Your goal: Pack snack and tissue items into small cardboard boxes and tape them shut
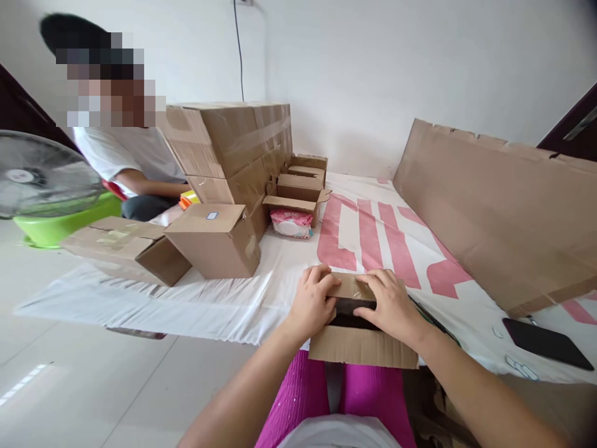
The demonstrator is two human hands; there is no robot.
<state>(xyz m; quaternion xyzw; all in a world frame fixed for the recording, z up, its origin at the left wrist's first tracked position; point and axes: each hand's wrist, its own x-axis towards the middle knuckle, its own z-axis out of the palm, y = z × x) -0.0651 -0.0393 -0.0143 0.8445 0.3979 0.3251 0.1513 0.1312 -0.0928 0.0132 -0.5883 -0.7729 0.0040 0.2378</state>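
Right in front of me, at the table's near edge, is a small cardboard box (364,346) with its near flap folded out toward my lap. A dark gap shows between that flap and the box's taped far part. My left hand (313,297) grips the box's left side, fingers curled over the far edge. On the other side, my right hand (390,303) holds the box with its thumb at the dark opening and its fingers on the far flap. What lies inside the box is too dark to make out.
A black phone (548,343) lies at the right, before a large cardboard sheet (494,211). Ahead stand open boxes and a pink wipes pack (291,223). Stacked cartons (233,140) and two closed boxes (212,239) are leftward, near a seated person and a fan (41,177).
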